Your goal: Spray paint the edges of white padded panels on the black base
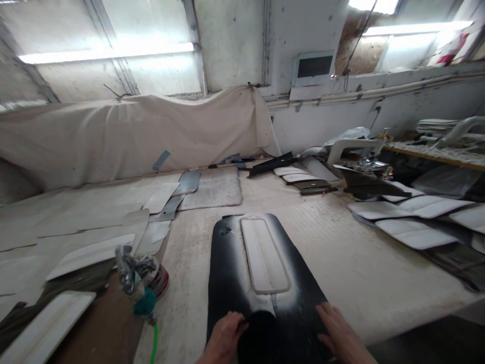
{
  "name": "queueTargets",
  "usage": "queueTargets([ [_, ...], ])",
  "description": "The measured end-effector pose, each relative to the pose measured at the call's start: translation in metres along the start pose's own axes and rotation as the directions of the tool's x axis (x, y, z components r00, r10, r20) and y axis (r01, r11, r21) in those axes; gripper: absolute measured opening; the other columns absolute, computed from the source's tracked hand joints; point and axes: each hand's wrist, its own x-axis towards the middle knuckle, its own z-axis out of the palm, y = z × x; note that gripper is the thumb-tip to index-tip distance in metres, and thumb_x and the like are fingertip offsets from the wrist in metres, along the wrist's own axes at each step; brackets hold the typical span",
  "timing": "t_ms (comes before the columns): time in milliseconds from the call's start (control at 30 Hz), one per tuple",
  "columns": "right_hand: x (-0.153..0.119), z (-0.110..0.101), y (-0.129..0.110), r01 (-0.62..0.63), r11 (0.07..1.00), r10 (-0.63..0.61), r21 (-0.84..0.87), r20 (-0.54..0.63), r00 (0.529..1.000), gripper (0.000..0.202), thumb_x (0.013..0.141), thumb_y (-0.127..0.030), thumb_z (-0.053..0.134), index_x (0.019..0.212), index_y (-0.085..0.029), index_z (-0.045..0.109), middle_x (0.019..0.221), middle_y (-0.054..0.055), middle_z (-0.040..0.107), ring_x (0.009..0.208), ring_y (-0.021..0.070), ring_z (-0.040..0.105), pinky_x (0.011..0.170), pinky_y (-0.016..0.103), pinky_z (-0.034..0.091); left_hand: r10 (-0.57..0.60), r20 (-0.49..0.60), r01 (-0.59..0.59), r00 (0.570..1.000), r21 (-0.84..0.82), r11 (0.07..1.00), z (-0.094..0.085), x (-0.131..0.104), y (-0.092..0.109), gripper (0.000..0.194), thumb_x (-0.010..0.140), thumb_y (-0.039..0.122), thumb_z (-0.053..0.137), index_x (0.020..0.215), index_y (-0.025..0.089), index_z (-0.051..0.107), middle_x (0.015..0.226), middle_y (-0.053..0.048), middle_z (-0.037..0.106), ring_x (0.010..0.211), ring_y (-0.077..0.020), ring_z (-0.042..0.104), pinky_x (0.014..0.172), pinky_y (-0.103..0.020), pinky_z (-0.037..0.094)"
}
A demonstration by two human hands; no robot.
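Observation:
A black panel (223, 273) with rounded corners lies flat before me, pale overspray across its middle. On it rests a white, rounded-corner rectangular pad (263, 253) with a lengthwise crease. My left hand (227, 333) is closed at the near end, thumb and fingers pinching the edge of a dark rounded flap (259, 333). The flap's lower part runs out of view. My right hand (337, 326) lies at the panel's right edge, thumb and fingers apart. To the left stands a spray gun (132, 283) with a teal part and a green hose (154, 344).
Flat pale pieces (94, 222) cover the left of the table. White padded pieces (417, 232) on dark fabric are stacked at right. Behind lie a grey square sheet (212, 187) and dark strips (271, 164). A beige cloth (151, 131) hangs along the wall.

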Motion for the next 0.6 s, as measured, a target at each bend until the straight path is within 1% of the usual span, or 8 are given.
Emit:
queueTargets([
  [67, -0.001, 0.013, 0.011, 0.018, 1.000, -0.018, -0.009, -0.010, 1.000, 0.052, 0.063, -0.008, 0.059, 0.115, -0.009, 0.060, 0.119, 0.018, 0.059, 0.109, 0.0315, 0.055, 0.093, 0.040, 0.047, -0.144, -0.176, 0.125, 0.974, -0.116, 0.985, -0.018, 0.011, -0.001, 0.029, 0.085, 0.029, 0.036, 0.089, 0.018, 0.063, 0.090, -0.006, 0.067, 0.086, -0.0194, 0.059, 0.081, -0.033, 0.044],
  [133, -0.004, 0.026, 0.023, 0.038, 0.999, -0.037, 0.012, -0.012, 0.999, 0.051, 0.064, -0.010, 0.061, 0.115, -0.012, 0.061, 0.120, 0.017, 0.059, 0.110, 0.0319, 0.055, 0.093, 0.040, 0.048, -0.201, -0.272, 0.150, 0.941, -0.199, 0.968, -0.034, 0.022, -0.001, 0.030, 0.085, 0.032, 0.036, 0.089, 0.019, 0.062, 0.091, -0.006, 0.067, 0.086, -0.0198, 0.060, 0.081, -0.033, 0.044],
  [200, -0.006, 0.037, 0.032, 0.046, 0.999, -0.045, 0.019, -0.039, 0.998, 0.052, 0.064, -0.011, 0.061, 0.116, -0.014, 0.061, 0.120, 0.016, 0.060, 0.110, 0.0319, 0.055, 0.091, 0.040, 0.049, -0.195, -0.308, 0.131, 0.931, -0.215, 0.968, -0.046, 0.031, 0.001, 0.030, 0.085, 0.035, 0.035, 0.085, 0.019, 0.061, 0.088, -0.006, 0.066, 0.083, -0.0198, 0.060, 0.079, -0.032, 0.044],
  [300, -0.009, 0.043, 0.036, 0.086, 0.996, -0.088, -0.019, -0.094, 0.992, 0.051, 0.067, -0.012, 0.059, 0.117, -0.013, 0.060, 0.120, 0.016, 0.059, 0.109, 0.0308, 0.056, 0.089, 0.038, 0.051, -0.191, -0.326, 0.126, 0.926, -0.211, 0.969, -0.053, 0.042, 0.000, 0.032, 0.085, 0.037, 0.033, 0.078, 0.020, 0.058, 0.082, -0.006, 0.065, 0.078, -0.0195, 0.059, 0.074, -0.032, 0.044],
  [367, -0.009, 0.038, 0.031, 0.093, 0.994, -0.099, -0.059, -0.102, 0.990, 0.049, 0.069, -0.013, 0.056, 0.117, -0.012, 0.059, 0.120, 0.016, 0.059, 0.109, 0.0291, 0.057, 0.089, 0.036, 0.051, -0.197, -0.335, 0.124, 0.921, -0.226, 0.966, -0.053, 0.047, -0.003, 0.032, 0.085, 0.039, 0.032, 0.077, 0.020, 0.057, 0.080, -0.006, 0.064, 0.077, -0.0198, 0.059, 0.073, -0.032, 0.043],
  [433, -0.007, 0.029, 0.022, 0.074, 0.994, -0.080, -0.078, -0.080, 0.994, 0.049, 0.070, -0.012, 0.054, 0.118, -0.011, 0.058, 0.121, 0.017, 0.058, 0.110, 0.0276, 0.056, 0.090, 0.035, 0.050, -0.188, -0.350, 0.103, 0.918, -0.246, 0.964, -0.052, 0.052, -0.005, 0.033, 0.085, 0.041, 0.032, 0.077, 0.020, 0.057, 0.079, -0.005, 0.064, 0.076, -0.0199, 0.058, 0.073, -0.033, 0.043],
  [533, -0.001, 0.009, 0.004, 0.017, 0.998, -0.019, -0.058, -0.028, 0.999, 0.051, 0.067, -0.008, 0.053, 0.118, -0.010, 0.059, 0.120, 0.017, 0.059, 0.109, 0.0274, 0.056, 0.091, 0.035, 0.049, -0.173, -0.372, 0.076, 0.912, -0.261, 0.962, -0.053, 0.058, -0.006, 0.034, 0.085, 0.045, 0.032, 0.074, 0.021, 0.055, 0.076, -0.004, 0.062, 0.073, -0.0196, 0.057, 0.071, -0.033, 0.043],
  [600, 0.003, -0.003, -0.009, -0.024, 0.997, 0.022, -0.070, -0.030, 0.999, 0.052, 0.065, -0.005, 0.053, 0.116, -0.010, 0.060, 0.119, 0.017, 0.060, 0.108, 0.0279, 0.057, 0.091, 0.035, 0.048, -0.172, -0.371, 0.072, 0.913, -0.267, 0.961, -0.055, 0.061, -0.006, 0.035, 0.084, 0.046, 0.032, 0.072, 0.021, 0.054, 0.073, -0.003, 0.061, 0.072, -0.0196, 0.057, 0.070, -0.033, 0.042],
])
